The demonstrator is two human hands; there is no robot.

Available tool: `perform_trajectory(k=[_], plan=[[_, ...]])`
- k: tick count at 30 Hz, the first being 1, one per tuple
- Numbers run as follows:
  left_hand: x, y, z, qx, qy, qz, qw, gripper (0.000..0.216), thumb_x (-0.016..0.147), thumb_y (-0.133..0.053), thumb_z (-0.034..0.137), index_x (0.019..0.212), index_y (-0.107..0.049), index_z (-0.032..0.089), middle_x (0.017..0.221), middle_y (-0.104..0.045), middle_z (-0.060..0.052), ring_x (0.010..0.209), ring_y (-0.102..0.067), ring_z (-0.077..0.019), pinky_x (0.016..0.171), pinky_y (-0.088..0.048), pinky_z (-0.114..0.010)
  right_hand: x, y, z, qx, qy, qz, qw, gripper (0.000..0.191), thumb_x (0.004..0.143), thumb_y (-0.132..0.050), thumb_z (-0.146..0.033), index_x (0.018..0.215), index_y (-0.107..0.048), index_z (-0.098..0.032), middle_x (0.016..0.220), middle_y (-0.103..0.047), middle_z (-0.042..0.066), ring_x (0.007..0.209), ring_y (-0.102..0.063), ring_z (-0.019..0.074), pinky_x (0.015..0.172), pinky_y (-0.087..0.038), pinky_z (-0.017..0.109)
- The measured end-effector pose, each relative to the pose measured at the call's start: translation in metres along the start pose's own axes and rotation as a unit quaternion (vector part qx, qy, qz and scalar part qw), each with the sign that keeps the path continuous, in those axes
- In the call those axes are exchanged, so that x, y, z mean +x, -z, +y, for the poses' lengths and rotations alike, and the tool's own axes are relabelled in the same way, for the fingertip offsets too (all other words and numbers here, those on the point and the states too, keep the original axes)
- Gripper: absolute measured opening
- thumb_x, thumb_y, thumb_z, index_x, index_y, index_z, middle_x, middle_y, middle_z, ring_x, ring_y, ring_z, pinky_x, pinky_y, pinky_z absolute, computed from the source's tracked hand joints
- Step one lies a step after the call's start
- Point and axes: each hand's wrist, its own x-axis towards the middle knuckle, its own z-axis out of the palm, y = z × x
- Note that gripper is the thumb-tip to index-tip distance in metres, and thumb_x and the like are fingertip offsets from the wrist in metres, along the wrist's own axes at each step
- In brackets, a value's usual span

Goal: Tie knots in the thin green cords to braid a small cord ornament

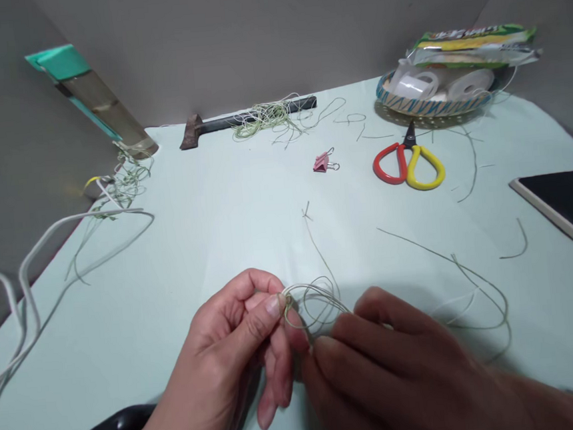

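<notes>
Bottom center of the frame, left hand point(238, 353) pinches the looped thread point(314, 303) at its knot while right hand point(395, 366) grips the loops, scissors point(407, 164) sitting upper right.

My left hand point(228, 354) pinches with thumb and forefinger, palm turned inward; my right hand point(395, 366) meets it, fingers curled, knuckles up.
</notes>
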Motion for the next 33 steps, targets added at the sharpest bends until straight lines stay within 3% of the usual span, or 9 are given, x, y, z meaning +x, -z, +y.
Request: perform_trajectory(k=[3,5,8,13,18,24,28,33], plan=[[-0.003,0.001,-0.002,-0.012,-0.004,-0.004,1.000,0.020,0.101,-0.057,0.030,0.085,-0.061,0.019,0.056,-0.062,0.004,0.037,-0.045,-0.0030,0.043,-0.038,-0.011,0.001,-0.004,-0.001,-0.006,-0.051,0.079,0.996,0.047,0.101,-0.034,-0.003,0.084,-0.074,-0.021,0.073,-0.073,-0.004,0.063,-0.061,0.0127,0.067,-0.047,0.034],[-0.004,0.003,-0.004,-0.006,-0.013,-0.010,1.000,0.019,0.101,-0.058,0.032,0.086,-0.061,0.020,0.056,-0.062,0.004,0.040,-0.049,-0.0044,0.044,-0.041,-0.012,0.003,-0.004,0.000,-0.033,-0.059,0.122,0.990,0.043,0.103,-0.034,-0.007,0.092,-0.074,-0.020,0.080,-0.077,-0.003,0.065,-0.063,0.0138,0.070,-0.049,0.034],[-0.007,0.004,-0.006,0.020,-0.032,-0.020,0.999,0.019,0.100,-0.060,0.036,0.089,-0.062,0.020,0.055,-0.062,0.004,0.043,-0.052,-0.0052,0.048,-0.044,-0.013,0.005,-0.001,0.004,-0.047,-0.038,0.097,0.993,0.040,0.108,-0.033,-0.013,0.099,-0.072,-0.017,0.093,-0.079,0.000,0.074,-0.066,0.0141,0.074,-0.051,0.032],[-0.007,0.004,-0.007,0.062,-0.042,-0.006,0.997,0.023,0.100,-0.059,0.041,0.090,-0.062,0.021,0.056,-0.063,0.004,0.045,-0.052,-0.0059,0.050,-0.042,-0.014,0.002,0.001,0.007,0.045,-0.072,0.039,0.996,0.044,0.109,-0.030,-0.011,0.089,-0.068,-0.020,0.080,-0.072,-0.001,0.071,-0.063,0.0122,0.075,-0.050,0.029],[-0.004,0.002,-0.004,0.073,-0.046,0.002,0.996,0.023,0.100,-0.060,0.039,0.085,-0.060,0.021,0.054,-0.058,0.005,0.042,-0.044,-0.0049,0.045,-0.040,-0.013,-0.003,0.005,0.004,0.042,-0.056,-0.015,0.997,0.044,0.106,-0.027,-0.010,0.104,-0.072,-0.014,0.081,-0.072,0.001,0.076,-0.065,0.0160,0.079,-0.049,0.035],[-0.003,0.000,-0.002,0.060,-0.041,0.006,0.997,0.024,0.098,-0.061,0.037,0.081,-0.058,0.021,0.059,-0.058,0.004,0.044,-0.045,-0.0058,0.045,-0.040,-0.014,-0.003,0.004,0.001,0.044,-0.007,-0.018,0.999,0.046,0.099,-0.030,0.000,0.103,-0.074,-0.014,0.082,-0.072,-0.001,0.077,-0.065,0.0140,0.081,-0.047,0.034],[-0.004,-0.002,-0.004,0.075,-0.038,0.003,0.996,0.023,0.099,-0.059,0.039,0.083,-0.059,0.022,0.058,-0.058,0.004,0.046,-0.045,-0.0074,0.047,-0.041,-0.016,-0.001,0.002,0.001,0.072,0.003,-0.034,0.997,0.042,0.102,-0.031,-0.006,0.099,-0.072,-0.013,0.084,-0.070,0.000,0.079,-0.059,0.0133,0.080,-0.046,0.033],[-0.003,-0.001,-0.004,0.129,-0.047,0.012,0.991,0.028,0.097,-0.061,0.046,0.082,-0.061,0.023,0.057,-0.058,0.004,0.048,-0.044,-0.0089,0.048,-0.039,-0.017,-0.005,0.011,0.004,0.166,-0.068,-0.001,0.984,0.029,0.108,-0.039,-0.017,0.093,-0.063,-0.019,0.075,-0.058,-0.004,0.076,-0.055,0.0115,0.084,-0.048,0.027]])
